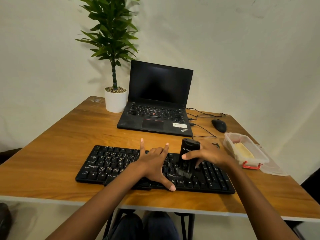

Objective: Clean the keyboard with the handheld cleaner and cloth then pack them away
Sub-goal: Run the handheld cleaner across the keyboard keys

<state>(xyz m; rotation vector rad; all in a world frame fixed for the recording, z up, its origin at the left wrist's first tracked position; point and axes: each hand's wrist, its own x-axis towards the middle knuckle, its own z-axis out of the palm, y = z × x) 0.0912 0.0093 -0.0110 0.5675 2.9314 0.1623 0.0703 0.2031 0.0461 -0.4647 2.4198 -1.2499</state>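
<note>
Okay, I see my left hand (pixel 155 163) spread flat on middle of keyboard (pixel 107 165), fingers splayed. Further right on keyboard, my right hand (pixel 207 155) grips handheld cleaner (pixel 188 151) upright, brush on keys. Right of keyboard, yellow cloth (pixel 244 150) lies in clear container (pixel 228 144).

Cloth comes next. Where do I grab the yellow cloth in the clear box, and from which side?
Pinch the yellow cloth on its bunched top, coming straight down from above: the clear box looks open on top and its walls block a sideways approach. The right hand is nearest but grips the handheld cleaner, so free it first.
</note>
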